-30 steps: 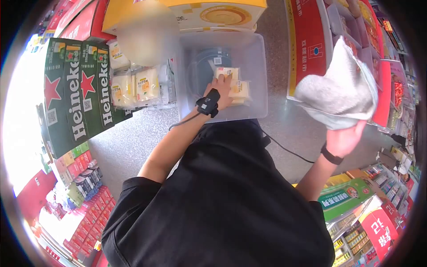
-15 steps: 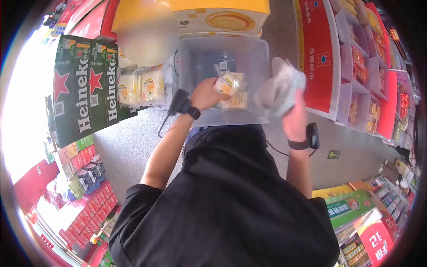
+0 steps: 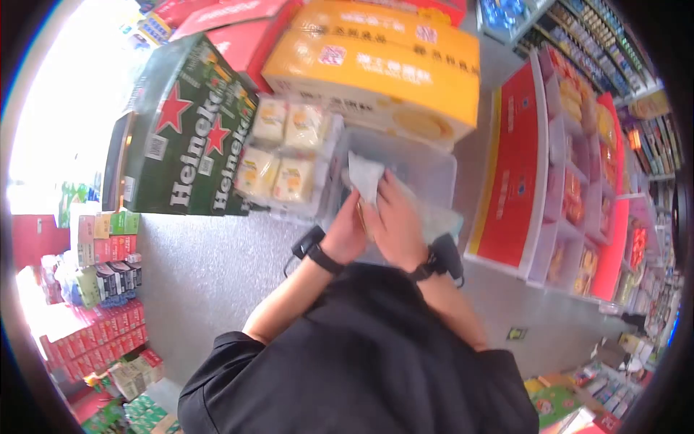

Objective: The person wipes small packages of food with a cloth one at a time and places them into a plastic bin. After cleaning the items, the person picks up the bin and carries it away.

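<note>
My right hand (image 3: 398,230) presses a pale grey-white cloth (image 3: 366,178) against what my left hand holds. One end of the cloth hangs out to the right over the clear plastic bin (image 3: 454,181). Close beside it, my left hand (image 3: 345,233) is closed on a small wrapped snack packet, mostly hidden by the cloth and fingers. Both hands are over the bin's near left part. Left of the bin, wrapped snack packets (image 3: 293,181) with white and yellow labels lie in rows in a clear tray.
Green Heineken cartons (image 3: 184,137) stand to the left. Behind the bin is a large yellow carton (image 3: 376,65), with red boxes (image 3: 238,36) beside it. On the right stands a red-fronted display shelf (image 3: 506,173) with bagged goods. Grey floor (image 3: 210,267) lies below.
My left hand has lifted the packet from the bin towards me. My right hand has brought the cloth leftward onto it. The view has turned and shifted, showing more of the packet tray.
</note>
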Available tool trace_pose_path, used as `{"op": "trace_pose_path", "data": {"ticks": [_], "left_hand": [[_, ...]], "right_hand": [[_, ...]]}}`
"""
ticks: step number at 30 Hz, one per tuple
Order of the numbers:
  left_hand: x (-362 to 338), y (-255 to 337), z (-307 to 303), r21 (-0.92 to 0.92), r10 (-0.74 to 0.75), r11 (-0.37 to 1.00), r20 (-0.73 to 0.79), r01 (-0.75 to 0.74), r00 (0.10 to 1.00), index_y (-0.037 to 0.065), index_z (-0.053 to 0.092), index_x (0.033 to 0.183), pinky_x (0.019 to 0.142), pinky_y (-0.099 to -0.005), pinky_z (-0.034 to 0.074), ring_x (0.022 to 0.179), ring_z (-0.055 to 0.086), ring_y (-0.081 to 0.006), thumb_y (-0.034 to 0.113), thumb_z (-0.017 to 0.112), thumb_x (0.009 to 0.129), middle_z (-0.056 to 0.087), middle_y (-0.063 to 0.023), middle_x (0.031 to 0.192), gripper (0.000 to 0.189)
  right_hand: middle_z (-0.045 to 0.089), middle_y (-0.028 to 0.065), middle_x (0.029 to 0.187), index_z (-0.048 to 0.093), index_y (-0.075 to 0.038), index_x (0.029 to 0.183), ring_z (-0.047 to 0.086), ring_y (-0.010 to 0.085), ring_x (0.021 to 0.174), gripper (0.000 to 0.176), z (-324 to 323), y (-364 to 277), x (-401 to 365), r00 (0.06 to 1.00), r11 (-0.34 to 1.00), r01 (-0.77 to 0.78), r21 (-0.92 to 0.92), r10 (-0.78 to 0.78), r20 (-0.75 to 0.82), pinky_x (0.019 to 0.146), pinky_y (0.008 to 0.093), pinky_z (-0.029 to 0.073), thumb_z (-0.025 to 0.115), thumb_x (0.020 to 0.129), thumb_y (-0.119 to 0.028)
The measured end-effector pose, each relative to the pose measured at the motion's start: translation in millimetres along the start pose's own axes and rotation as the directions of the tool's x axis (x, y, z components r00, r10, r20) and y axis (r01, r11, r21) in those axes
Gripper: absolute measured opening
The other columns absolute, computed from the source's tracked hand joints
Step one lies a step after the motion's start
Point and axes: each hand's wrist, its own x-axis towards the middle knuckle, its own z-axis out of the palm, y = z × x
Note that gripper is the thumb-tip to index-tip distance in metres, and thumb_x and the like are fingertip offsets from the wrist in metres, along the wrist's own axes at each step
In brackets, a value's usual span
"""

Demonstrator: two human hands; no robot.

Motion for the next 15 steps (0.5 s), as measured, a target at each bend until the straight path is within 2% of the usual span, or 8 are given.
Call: {"op": "trace_pose_path", "data": {"ticks": [1, 5, 8, 9, 12, 13, 15], "left_hand": [[0, -1, -5, -0.068, 0.018, 0.998, 0.024, -0.017, 1.000, 0.010, 0.042, 0.146, 0.113, -0.0391, 0.037, 0.132, 0.048, -0.0226, 0.037, 0.030, 0.109, 0.051, -0.0055, 0.144, 0.047], [-2, 16, -9, -0.077, 0.028, 0.997, -0.014, -0.029, 1.000, 0.010, 0.043, 0.145, 0.112, -0.0399, 0.038, 0.131, 0.049, -0.0227, 0.037, 0.031, 0.108, 0.051, -0.0060, 0.144, 0.047], [4, 29, -13, -0.105, 0.147, 0.983, -0.014, -0.148, 0.989, 0.011, 0.046, 0.142, 0.107, -0.0403, 0.045, 0.126, 0.055, -0.0244, 0.037, 0.036, 0.108, 0.056, -0.0065, 0.139, 0.044], [3, 34, -19, -0.146, 0.091, 0.986, 0.080, -0.079, 0.993, 0.011, 0.047, 0.141, 0.106, -0.0407, 0.045, 0.123, 0.056, -0.0249, 0.036, 0.039, 0.107, 0.057, -0.0070, 0.137, 0.043], [5, 34, -21, -0.224, 0.075, 0.973, 0.073, -0.057, 0.994, 0.011, 0.049, 0.140, 0.104, -0.0406, 0.047, 0.120, 0.058, -0.0235, 0.037, 0.040, 0.106, 0.058, -0.0059, 0.135, 0.043], [10, 36, -24, -0.259, 0.038, 0.966, 0.068, -0.019, 0.997, 0.012, 0.051, 0.138, 0.103, -0.0406, 0.048, 0.119, 0.058, -0.0222, 0.038, 0.041, 0.106, 0.059, -0.0046, 0.134, 0.042], [15, 40, -32, -0.194, 0.015, 0.981, 0.121, 0.009, 0.993, 0.012, 0.052, 0.137, 0.102, -0.0403, 0.048, 0.119, 0.058, -0.0216, 0.040, 0.040, 0.106, 0.060, -0.0041, 0.133, 0.043]], "right_hand": [[0.048, 0.0218, 0.143, 0.056, 0.003, 0.131, 0.037, 0.0422, 0.139, 0.043, 5, -2, 1, 1.000, 0.999, 0.008, -0.031, -0.007, 0.023, 0.113, 0.0500, 0.034, 0.051, 0.098, -0.025], [0.050, 0.0183, 0.143, 0.058, 0.003, 0.129, 0.035, 0.0370, 0.142, 0.045, 7, -23, 5, 0.994, 0.992, 0.060, -0.108, -0.049, 0.098, 0.114, 0.0533, 0.032, 0.053, 0.097, -0.028], [0.050, 0.0167, 0.143, 0.060, 0.004, 0.127, 0.036, 0.0347, 0.142, 0.045, 12, -26, -6, 0.984, 0.983, 0.130, -0.129, -0.112, 0.141, 0.114, 0.0560, 0.029, 0.052, 0.097, -0.029], [0.051, 0.0169, 0.143, 0.060, 0.004, 0.126, 0.036, 0.0346, 0.143, 0.045, 10, -29, -10, 0.982, 0.985, 0.117, -0.124, -0.095, 0.166, 0.116, 0.0560, 0.027, 0.051, 0.098, -0.028], [0.053, 0.0172, 0.141, 0.061, 0.003, 0.126, 0.037, 0.0342, 0.142, 0.043, 8, -29, -23, 0.984, 0.993, 0.118, -0.012, -0.115, 0.137, 0.116, 0.0567, 0.026, 0.050, 0.098, -0.027], [0.055, 0.0193, 0.139, 0.061, 0.002, 0.126, 0.038, 0.0357, 0.141, 0.040, 2, -33, -27, 0.981, 0.994, 0.107, 0.031, -0.111, 0.160, 0.117, 0.0539, 0.026, 0.049, 0.100, -0.025], [0.055, 0.0206, 0.137, 0.062, 0.002, 0.125, 0.039, 0.0361, 0.140, 0.038, -5, -36, -39, 0.989, 0.971, -0.042, 0.235, 0.006, 0.149, 0.117, 0.0511, 0.026, 0.047, 0.101, -0.024]]}}
